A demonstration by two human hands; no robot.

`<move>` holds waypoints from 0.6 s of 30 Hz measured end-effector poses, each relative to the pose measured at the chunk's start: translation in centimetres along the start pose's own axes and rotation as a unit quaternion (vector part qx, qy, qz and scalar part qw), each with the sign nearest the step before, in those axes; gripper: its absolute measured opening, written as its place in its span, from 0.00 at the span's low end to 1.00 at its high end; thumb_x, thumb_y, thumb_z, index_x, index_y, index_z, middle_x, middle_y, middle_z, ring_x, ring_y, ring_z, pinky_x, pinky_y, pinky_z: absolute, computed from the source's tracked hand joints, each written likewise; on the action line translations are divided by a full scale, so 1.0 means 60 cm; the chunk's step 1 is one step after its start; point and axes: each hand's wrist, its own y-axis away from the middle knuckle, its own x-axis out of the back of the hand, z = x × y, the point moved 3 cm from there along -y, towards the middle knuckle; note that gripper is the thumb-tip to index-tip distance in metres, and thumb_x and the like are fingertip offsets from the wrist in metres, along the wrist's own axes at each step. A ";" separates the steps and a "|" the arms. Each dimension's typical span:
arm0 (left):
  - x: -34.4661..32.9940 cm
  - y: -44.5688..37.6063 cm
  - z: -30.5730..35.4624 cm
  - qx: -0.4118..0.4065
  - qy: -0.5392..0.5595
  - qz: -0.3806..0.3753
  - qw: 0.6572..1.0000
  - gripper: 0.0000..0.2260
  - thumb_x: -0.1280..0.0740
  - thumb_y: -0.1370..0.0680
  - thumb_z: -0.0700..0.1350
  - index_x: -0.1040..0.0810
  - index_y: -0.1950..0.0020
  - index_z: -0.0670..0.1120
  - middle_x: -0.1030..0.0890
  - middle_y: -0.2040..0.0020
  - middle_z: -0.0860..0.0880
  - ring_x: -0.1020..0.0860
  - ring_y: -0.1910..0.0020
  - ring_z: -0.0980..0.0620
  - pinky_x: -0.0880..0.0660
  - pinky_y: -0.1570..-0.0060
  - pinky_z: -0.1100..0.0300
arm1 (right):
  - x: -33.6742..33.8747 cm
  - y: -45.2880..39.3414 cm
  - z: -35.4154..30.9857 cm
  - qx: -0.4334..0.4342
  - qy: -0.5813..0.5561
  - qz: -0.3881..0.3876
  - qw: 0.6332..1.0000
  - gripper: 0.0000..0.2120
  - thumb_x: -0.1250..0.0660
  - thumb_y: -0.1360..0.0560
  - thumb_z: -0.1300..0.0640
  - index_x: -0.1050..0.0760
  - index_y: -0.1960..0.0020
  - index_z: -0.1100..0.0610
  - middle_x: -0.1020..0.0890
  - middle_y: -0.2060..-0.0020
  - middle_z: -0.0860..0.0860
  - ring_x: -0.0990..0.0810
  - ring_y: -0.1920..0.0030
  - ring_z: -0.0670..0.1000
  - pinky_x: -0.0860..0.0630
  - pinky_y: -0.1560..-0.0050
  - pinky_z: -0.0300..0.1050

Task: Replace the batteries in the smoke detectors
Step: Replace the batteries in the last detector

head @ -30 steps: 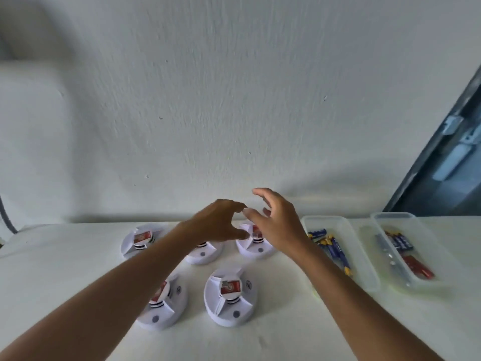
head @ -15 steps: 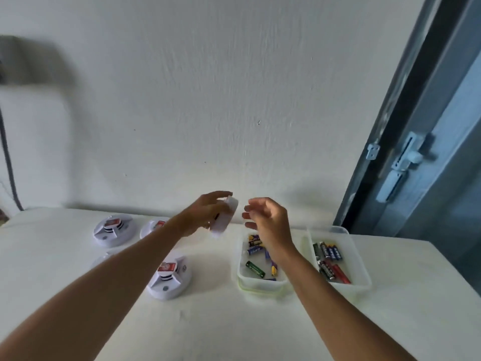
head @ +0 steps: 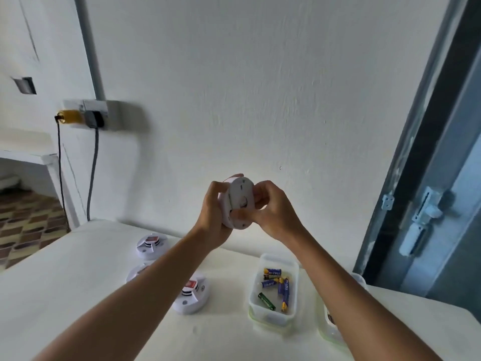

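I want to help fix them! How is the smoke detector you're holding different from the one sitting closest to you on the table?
The held smoke detector is up in the air, gripped by the left hand and right hand; the nearest table detector lies flat, untouched. The held one stands on edge, its plain side facing the camera; the table one shows a red label. Both are round and white.

Your left forearm covers most of the middle smoke detector (head: 138,272) at nine o'clock of the table. Your right forearm hides nearly all of the second tub (head: 328,324) at four o'clock; its contents cannot be told. Your fingers (head: 260,194) mask the raised detector's (head: 240,201) rim; markings on its back are too blurred to read.
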 end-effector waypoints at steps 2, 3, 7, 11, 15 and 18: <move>-0.013 0.007 0.023 -0.004 0.009 -0.017 1.000 0.15 0.48 0.23 0.49 0.26 0.45 0.45 0.16 0.53 0.45 0.17 0.55 0.48 0.22 0.61 0.57 | 0.008 -0.004 -0.034 0.064 0.058 -0.003 0.996 0.26 0.18 0.40 0.55 0.27 0.48 0.57 0.21 0.53 0.51 0.23 0.56 0.47 0.24 0.59 0.36; -0.019 0.010 0.034 -0.009 0.013 -0.024 1.000 0.15 0.50 0.23 0.48 0.26 0.47 0.45 0.16 0.53 0.45 0.16 0.55 0.48 0.22 0.61 0.58 | 0.011 -0.006 -0.050 0.087 0.075 -0.008 0.993 0.25 0.18 0.39 0.55 0.27 0.48 0.57 0.21 0.52 0.52 0.23 0.56 0.47 0.26 0.60 0.34; -0.024 0.012 0.067 -0.011 0.011 -0.024 1.000 0.18 0.50 0.23 0.49 0.23 0.48 0.43 0.16 0.54 0.43 0.17 0.57 0.47 0.23 0.56 0.53 | 0.020 -0.013 -0.089 0.076 0.056 -0.026 0.995 0.27 0.17 0.41 0.56 0.27 0.49 0.58 0.20 0.54 0.50 0.23 0.59 0.46 0.25 0.62 0.36; -0.009 0.002 0.076 0.000 0.023 0.033 0.999 0.17 0.45 0.24 0.51 0.20 0.49 0.45 0.18 0.53 0.41 0.20 0.57 0.44 0.23 0.55 0.49 | -0.006 -0.014 -0.089 0.095 -0.003 0.006 0.995 0.21 0.24 0.34 0.64 0.26 0.44 0.55 0.18 0.53 0.49 0.20 0.53 0.50 0.21 0.56 0.45; 0.054 0.006 0.063 0.022 0.085 0.114 0.990 0.16 0.44 0.24 0.52 0.20 0.52 0.45 0.18 0.55 0.41 0.21 0.56 0.42 0.25 0.52 0.48 | -0.056 -0.012 -0.059 0.082 -0.077 0.060 0.992 0.12 0.35 0.24 0.66 0.23 0.44 0.55 0.16 0.53 0.51 0.17 0.54 0.50 0.20 0.59 0.41; 0.115 0.007 0.067 0.035 0.139 0.153 0.978 0.19 0.43 0.26 0.54 0.21 0.45 0.44 0.20 0.44 0.38 0.23 0.44 0.36 0.27 0.45 0.42 | -0.077 -0.034 0.004 -0.026 -0.159 0.122 0.979 0.14 0.36 0.26 0.68 0.21 0.45 0.54 0.16 0.54 0.53 0.17 0.57 0.53 0.21 0.65 0.42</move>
